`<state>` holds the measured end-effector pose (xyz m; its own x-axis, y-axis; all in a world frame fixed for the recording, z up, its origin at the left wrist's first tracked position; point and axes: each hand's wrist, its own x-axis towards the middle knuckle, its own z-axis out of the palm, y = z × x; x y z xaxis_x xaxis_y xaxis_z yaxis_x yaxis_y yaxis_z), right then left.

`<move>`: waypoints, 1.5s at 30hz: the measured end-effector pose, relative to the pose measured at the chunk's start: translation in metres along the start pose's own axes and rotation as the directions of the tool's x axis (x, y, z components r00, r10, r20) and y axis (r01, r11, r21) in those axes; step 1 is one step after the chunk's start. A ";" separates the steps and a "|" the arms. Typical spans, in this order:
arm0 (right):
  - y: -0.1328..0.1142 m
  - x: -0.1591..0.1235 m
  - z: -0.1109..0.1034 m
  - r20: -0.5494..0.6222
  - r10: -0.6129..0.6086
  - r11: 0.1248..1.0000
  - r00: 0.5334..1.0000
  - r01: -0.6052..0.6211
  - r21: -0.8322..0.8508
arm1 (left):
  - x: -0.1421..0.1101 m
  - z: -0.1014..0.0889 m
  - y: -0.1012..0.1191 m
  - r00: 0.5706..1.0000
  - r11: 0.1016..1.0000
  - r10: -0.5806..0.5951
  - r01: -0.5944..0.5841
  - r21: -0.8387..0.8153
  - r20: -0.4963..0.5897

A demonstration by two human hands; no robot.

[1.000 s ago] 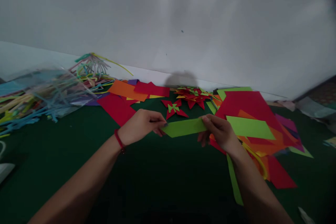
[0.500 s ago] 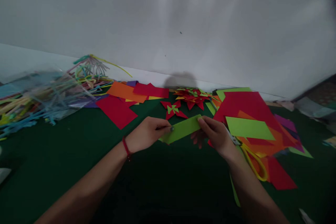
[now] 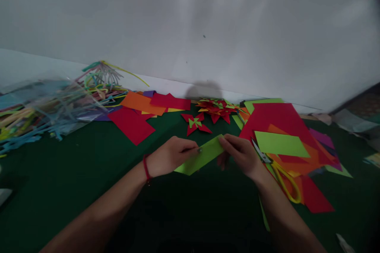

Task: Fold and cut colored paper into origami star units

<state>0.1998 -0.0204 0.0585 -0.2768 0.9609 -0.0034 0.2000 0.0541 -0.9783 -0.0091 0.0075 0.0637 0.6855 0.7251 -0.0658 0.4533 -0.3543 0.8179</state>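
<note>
A strip of light green paper is stretched between my hands above the green tabletop. My left hand, with a red cord on its wrist, pinches the paper near its middle, so one end sticks out below the fingers. At the upper right end, my right hand grips the paper between thumb and fingers. Just beyond the strip lies a red paper flower with a green centre. Yellow-handled scissors rest beside my right wrist, partly on coloured paper.
A pile of red and green paper flowers sits against the wall. Red sheets and a green rectangle lie on the right. To the left are red and orange pieces and a clear bag of pipe cleaners.
My left hand has slid right along the green paper, and more of the paper's lower left end now shows. My right hand has shifted slightly left.
</note>
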 end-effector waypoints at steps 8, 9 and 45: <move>-0.005 -0.005 -0.001 -0.150 -0.106 0.952 0.983 0.056 -0.301 | -0.001 0.002 0.004 0.998 1.000 0.023 -0.021 -0.019 0.060; -0.005 -0.005 0.000 -0.158 -0.127 0.942 0.979 0.069 -0.328 | -0.001 0.002 0.005 0.998 1.000 0.014 -0.013 -0.027 0.062; 0.006 0.001 0.026 -0.061 0.038 0.999 0.997 -0.039 -0.021 | 0.004 0.018 0.002 0.996 0.817 -0.049 0.081 -0.570 0.073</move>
<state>0.1760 -0.0261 0.0476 -0.2108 0.9772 -0.0275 0.2301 0.0223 -0.9729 0.0044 -0.0011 0.0546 0.7021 0.6967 -0.1468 0.1013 0.1063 0.9892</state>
